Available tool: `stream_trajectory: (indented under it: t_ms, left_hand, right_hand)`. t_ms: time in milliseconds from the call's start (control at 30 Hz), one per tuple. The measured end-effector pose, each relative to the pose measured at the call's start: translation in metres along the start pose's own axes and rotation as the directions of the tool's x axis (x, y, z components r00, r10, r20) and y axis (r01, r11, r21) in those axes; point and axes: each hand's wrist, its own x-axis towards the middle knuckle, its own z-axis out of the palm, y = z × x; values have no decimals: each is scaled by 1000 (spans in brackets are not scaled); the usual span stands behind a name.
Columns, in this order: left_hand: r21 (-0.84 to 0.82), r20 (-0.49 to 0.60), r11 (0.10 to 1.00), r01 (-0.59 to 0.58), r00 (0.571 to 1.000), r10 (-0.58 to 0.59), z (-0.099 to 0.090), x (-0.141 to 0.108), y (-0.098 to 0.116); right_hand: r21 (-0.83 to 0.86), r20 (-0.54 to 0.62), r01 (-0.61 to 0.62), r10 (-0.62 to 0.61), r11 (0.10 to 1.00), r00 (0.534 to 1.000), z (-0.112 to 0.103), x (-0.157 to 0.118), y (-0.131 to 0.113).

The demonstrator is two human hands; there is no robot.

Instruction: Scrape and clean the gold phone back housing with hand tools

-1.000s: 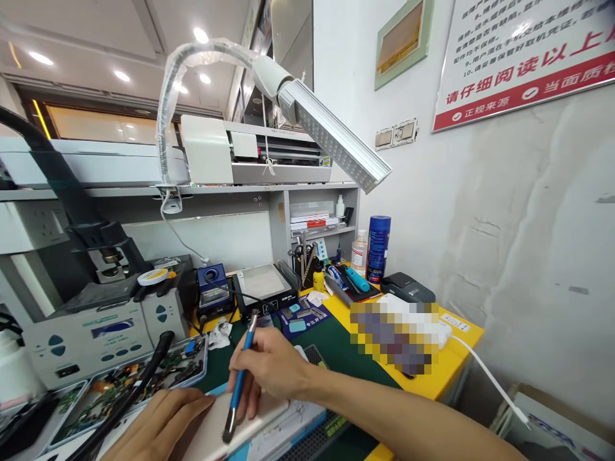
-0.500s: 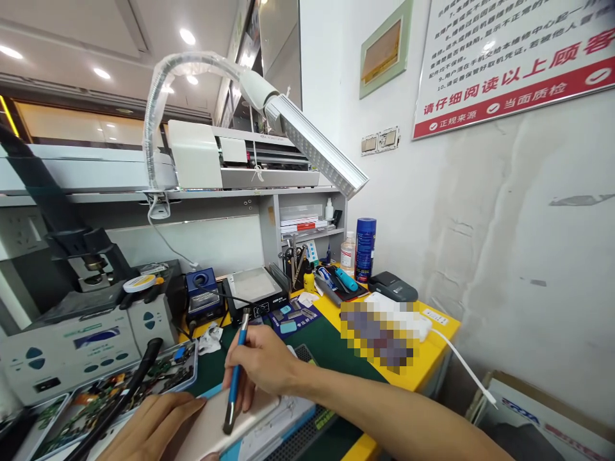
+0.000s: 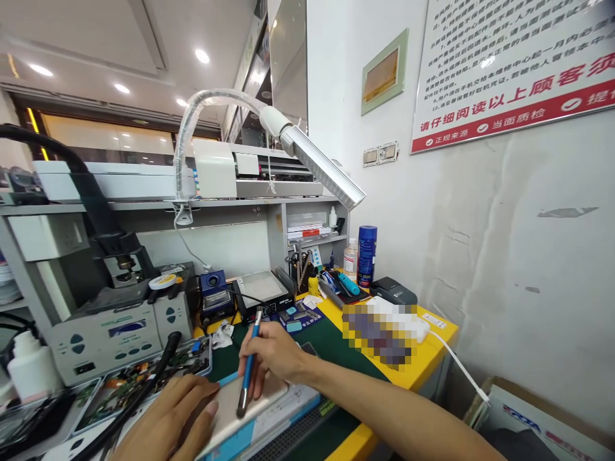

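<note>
My right hand (image 3: pixel 273 355) grips a blue-handled tool (image 3: pixel 248 365) like a pen, its dark tip resting on the pale back of a phone-like device (image 3: pixel 230 410). That device lies tilted on a blue and white pad at the near edge of the green work mat (image 3: pixel 336 349). My left hand (image 3: pixel 168 422) rests flat on the device's left end, holding it down. The lower part of the device is cut off by the frame's bottom edge.
A tray of circuit boards (image 3: pixel 134 387) and a black hose (image 3: pixel 144 390) lie left of my hands. Behind stand a grey station (image 3: pixel 115 326), a heating plate (image 3: pixel 262 291), a desk lamp (image 3: pixel 321 169), a blue can (image 3: pixel 366 255) and a white bottle (image 3: pixel 29 365).
The view has shifted, so the bench sits further right and lower. Both hands stay on the device and tool, with the tool tip a little further right on the device.
</note>
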Motion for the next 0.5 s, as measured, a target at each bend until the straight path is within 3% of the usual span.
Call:
stream_trajectory:
  t_ms: [167,267,367,500]
  left_hand:
    - [-11,122,988,156,981,-154,-28,-2,17]
    - [-46,227,969,242,947,-226,-43,-4,26]
    - [-93,315,955,280,919,-239,-49,-6,29]
    - [-126,348,942,311,903,-252,-47,-7,29]
  right_hand:
    - [-20,-40,40,-40,999,998,1,-4,-1]
    - [-10,13,57,-57,998,998,-2,-5,1]
    - [-55,48,92,-90,994,995,-5,-7,2]
    - [-18,85,116,-114,993,990,-6,-9,1]
